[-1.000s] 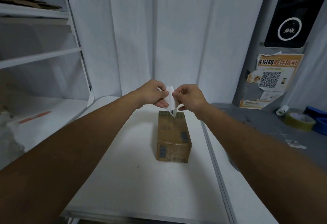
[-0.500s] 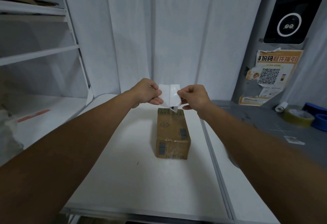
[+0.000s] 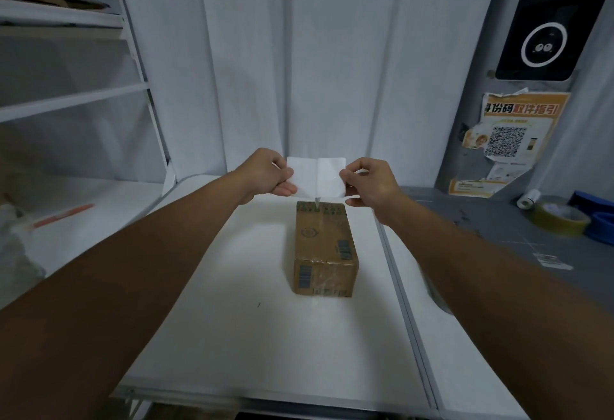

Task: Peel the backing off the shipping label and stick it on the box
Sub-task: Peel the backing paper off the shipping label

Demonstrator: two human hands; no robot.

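From the head camera we saw our left hand [image 3: 265, 175] pinching the left edge of the white shipping label [image 3: 315, 178] and our right hand [image 3: 373, 183] pinching its right edge, the sheets spread apart in the air above the far end of the cardboard box [image 3: 324, 247], which lay on the white table [image 3: 232, 336].

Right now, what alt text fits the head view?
Two bare hands, left hand and right hand, pull a white paper label apart in the air above a brown cardboard box lying on a white table.
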